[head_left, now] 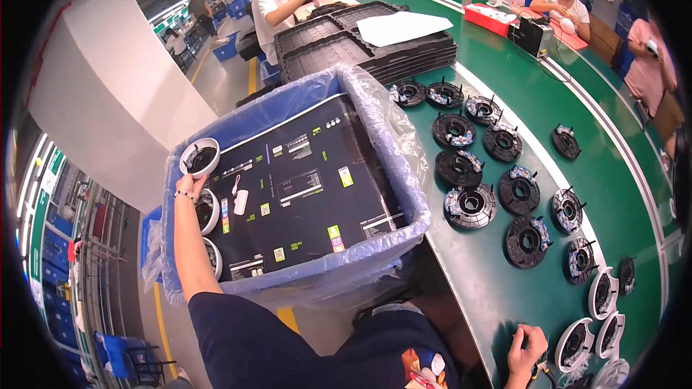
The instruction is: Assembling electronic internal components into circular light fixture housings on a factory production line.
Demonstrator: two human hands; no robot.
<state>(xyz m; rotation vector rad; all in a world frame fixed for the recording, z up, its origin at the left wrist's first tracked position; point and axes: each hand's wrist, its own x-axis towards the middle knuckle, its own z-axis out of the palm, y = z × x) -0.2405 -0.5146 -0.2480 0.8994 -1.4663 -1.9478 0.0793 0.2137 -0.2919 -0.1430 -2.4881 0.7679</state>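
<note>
At the far left, my left hand (189,187) is closed on the rim of a white round housing (199,158) with a dark inside. That housing rests over the left side of a blue plastic bin (288,284) lined with clear film. Two more white housings (207,212) stand below it along the same side. A black printed cardboard sheet (310,194) lies across the bin. Over the bench edge at the lower right, my right hand (528,353) is closed with its fingers curled. A black and yellow tool (540,371) shows beside it; whether the hand grips it is unclear.
Several black round parts with small circuit boards (470,205) lie on the green bench (461,266). White housings (604,294) sit at its near right. Stacked black trays (375,47) stand beyond the bin. Other people work farther along; a white pillar (115,101) rises at the left.
</note>
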